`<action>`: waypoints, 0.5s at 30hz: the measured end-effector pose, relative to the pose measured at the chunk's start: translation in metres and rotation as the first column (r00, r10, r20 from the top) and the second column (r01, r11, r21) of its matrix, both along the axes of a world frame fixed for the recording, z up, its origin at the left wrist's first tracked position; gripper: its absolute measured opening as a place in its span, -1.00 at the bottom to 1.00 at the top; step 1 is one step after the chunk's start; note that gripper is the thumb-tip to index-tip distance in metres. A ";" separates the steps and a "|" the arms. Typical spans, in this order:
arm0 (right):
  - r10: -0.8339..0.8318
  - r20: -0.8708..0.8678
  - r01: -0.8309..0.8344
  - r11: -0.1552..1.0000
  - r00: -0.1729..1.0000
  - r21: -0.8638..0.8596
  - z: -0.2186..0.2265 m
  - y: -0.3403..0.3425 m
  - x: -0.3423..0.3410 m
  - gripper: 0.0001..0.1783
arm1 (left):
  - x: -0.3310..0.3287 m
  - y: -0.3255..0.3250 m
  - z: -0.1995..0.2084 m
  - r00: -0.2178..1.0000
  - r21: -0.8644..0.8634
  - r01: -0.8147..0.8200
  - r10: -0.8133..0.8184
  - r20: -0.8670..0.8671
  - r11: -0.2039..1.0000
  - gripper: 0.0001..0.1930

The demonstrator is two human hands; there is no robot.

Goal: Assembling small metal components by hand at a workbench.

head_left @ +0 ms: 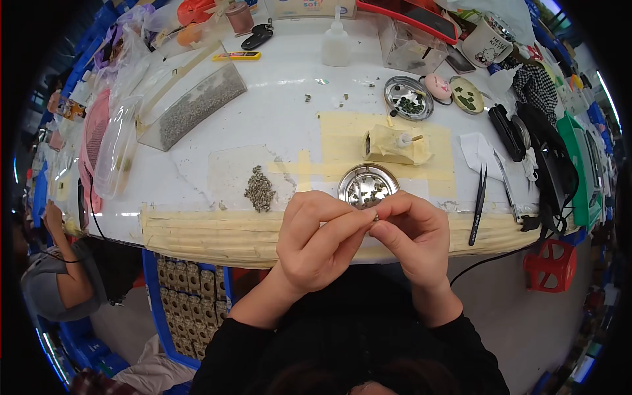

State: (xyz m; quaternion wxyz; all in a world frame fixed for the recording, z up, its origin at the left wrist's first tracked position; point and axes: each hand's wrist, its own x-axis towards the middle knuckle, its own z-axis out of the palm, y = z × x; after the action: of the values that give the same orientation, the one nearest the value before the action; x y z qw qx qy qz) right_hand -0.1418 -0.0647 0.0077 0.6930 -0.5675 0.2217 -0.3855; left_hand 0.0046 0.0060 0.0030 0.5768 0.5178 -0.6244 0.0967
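Observation:
Close together at the table's front edge, my left hand [319, 240] and my right hand [418, 240] meet fingertip to fingertip. Both are closed in a pinch on one tiny greyish piece [376, 217], mostly covered by the fingers; its exact kind is too small to make out. Just beyond the fingertips sits a round metal dish [359, 174] with several small greyish-green pieces in it, its near rim partly hidden. Left of my left hand lies a pile of small grey-green pieces [260, 189]. Behind the dish stands a tape-wrapped block [388, 146] with a stick on top.
Black tweezers [479, 207] and silver tweezers [506, 184] lie at right. Farther back are a metal dish of dark green pieces [428, 110], a white squeeze bottle [336, 47] and a clear bin of grey granules [204, 102]. A blue crate [153, 283] and another person [62, 283] are at lower left.

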 end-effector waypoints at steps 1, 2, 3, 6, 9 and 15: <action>0.025 0.021 -0.026 0.998 0.999 0.063 0.000 -0.001 -0.002 -0.82 | 0.000 0.000 0.000 1.000 0.002 -0.004 0.004 0.005 1.000 -0.69; 0.047 0.044 -0.053 0.991 0.998 0.125 0.000 -0.002 -0.002 -0.82 | 0.000 -0.001 0.000 1.000 0.004 -0.009 0.009 0.009 1.000 -0.69; -0.011 0.001 0.011 1.000 1.000 -0.028 0.000 -0.002 -0.002 -0.81 | -0.001 -0.001 0.000 1.000 0.008 -0.015 0.015 0.014 1.000 -0.70; -0.212 -0.054 0.160 0.861 0.976 -0.484 -0.001 -0.003 0.000 -0.77 | -0.001 -0.002 -0.001 0.999 0.035 -0.034 0.034 -0.011 0.999 -0.71; -0.359 -0.005 0.226 0.597 0.933 -0.770 0.001 -0.003 0.007 -0.73 | 0.000 -0.001 -0.002 0.999 0.083 -0.040 0.042 -0.023 0.996 -0.75; -0.343 -0.053 0.213 0.690 0.938 -0.692 -0.001 0.000 0.009 -0.72 | 0.000 0.000 -0.004 0.996 0.080 -0.039 0.045 -0.076 0.996 -0.77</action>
State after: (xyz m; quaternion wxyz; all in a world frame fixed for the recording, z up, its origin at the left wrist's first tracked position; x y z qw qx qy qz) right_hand -0.1329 -0.0651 0.0068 0.3496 -0.7716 0.2108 -0.4878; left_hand 0.0049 0.0062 -0.0006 0.5778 0.5564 -0.5936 0.0642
